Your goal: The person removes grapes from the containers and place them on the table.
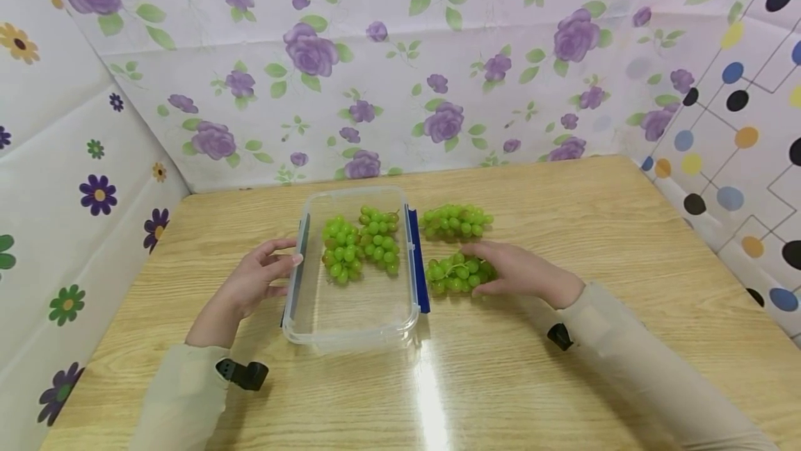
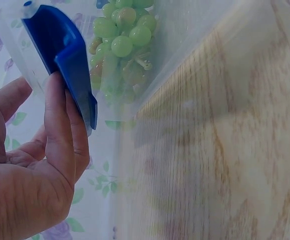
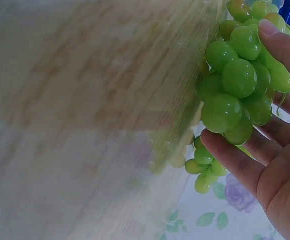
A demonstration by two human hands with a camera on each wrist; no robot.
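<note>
A clear plastic food container (image 1: 359, 310) with blue side latches stands on the table, two bunches of green grapes (image 1: 342, 254) inside it. At its left side my left hand (image 1: 259, 274) holds the wall, thumb at the rim and fingers against the blue latch (image 2: 60, 42). Right of the container, my right hand (image 1: 516, 270) grips a bunch of green grapes (image 1: 453, 276), with thumb and fingers on either side of it in the right wrist view. Just behind lies another grape bunch (image 1: 455, 220), close to the right-hand latch (image 1: 418, 263).
The wooden table (image 1: 350, 402) is bounded at the back by a floral sheet (image 1: 400, 110). Patterned sheets also stand to the left and right. Black wrist cameras (image 1: 247, 374) are strapped to both forearms.
</note>
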